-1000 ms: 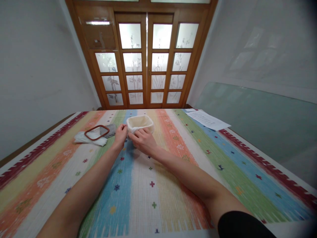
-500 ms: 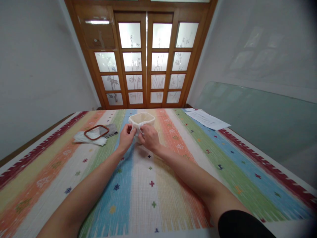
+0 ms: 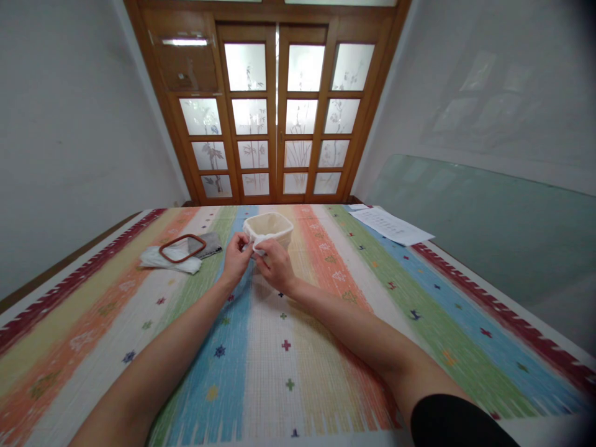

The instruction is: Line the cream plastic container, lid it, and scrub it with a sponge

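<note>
Left hand (image 3: 237, 256) and right hand (image 3: 275, 263) pinch near edge of cream container (image 3: 280, 238), right at grip; fingertips partly hidden, pinched bit too small to tell. Worktop (image 3: 267, 347) beneath.

Both hands (image 3: 256, 257) at white-rimmed container (image 3: 274, 226)

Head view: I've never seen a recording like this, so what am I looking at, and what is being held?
There is no machine here. A camera worn on a person's head looks forward and down over their bare arms. The left hand and right hand pinch pale material at the near edge of an open, cream-coloured container. On the striped cloth, to the left, a reddish-brown rounded frame lies over a whitish item and a grey one. Printed paper lies to the right, and glazed wooden doors stand beyond.
</note>
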{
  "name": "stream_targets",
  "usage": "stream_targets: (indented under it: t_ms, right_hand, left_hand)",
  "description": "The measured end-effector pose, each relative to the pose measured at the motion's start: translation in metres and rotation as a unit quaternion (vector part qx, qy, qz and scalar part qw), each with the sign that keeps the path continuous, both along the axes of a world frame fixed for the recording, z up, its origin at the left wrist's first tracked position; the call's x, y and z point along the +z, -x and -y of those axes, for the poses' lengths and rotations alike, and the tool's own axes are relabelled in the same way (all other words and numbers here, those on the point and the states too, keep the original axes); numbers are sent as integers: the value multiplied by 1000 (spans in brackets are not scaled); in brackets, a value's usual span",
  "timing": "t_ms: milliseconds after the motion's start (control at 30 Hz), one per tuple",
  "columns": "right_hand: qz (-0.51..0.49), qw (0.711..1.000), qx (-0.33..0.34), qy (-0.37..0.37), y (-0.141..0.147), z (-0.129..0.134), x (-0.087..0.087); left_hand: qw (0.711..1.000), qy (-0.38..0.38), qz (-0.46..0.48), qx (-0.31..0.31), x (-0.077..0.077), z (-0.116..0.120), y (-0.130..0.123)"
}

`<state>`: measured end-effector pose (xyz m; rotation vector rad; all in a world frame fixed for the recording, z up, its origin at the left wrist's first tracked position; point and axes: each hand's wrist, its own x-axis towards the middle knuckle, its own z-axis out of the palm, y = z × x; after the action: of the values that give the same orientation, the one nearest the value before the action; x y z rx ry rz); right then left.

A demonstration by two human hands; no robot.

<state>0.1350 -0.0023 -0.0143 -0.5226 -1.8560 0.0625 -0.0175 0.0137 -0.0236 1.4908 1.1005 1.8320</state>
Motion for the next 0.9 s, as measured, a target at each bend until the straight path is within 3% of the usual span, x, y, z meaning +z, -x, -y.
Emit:
stream_targets:
  t_ms: [267, 467, 600, 700, 900]
  right_hand:
    - [6, 998, 61, 31, 3, 8, -6]
    - [-6, 996, 79, 37, 6, 9, -8]
    - [-33, 996, 73, 45, 4, 7, -6]
    - [-35, 998, 40, 37, -3, 3, 0]
    - [-108, 988, -94, 54, -34, -27, 26]
  left_hand:
    - [999, 19, 32, -21, 3, 5, 5]
    - [995, 9, 56, -87, -9, -1, 6]
    - [995, 35, 66, -62, -12, -6, 7]
    - [995, 37, 78, -41, -12, -9, 7]
    - [992, 63, 107, -30, -16, -16, 8]
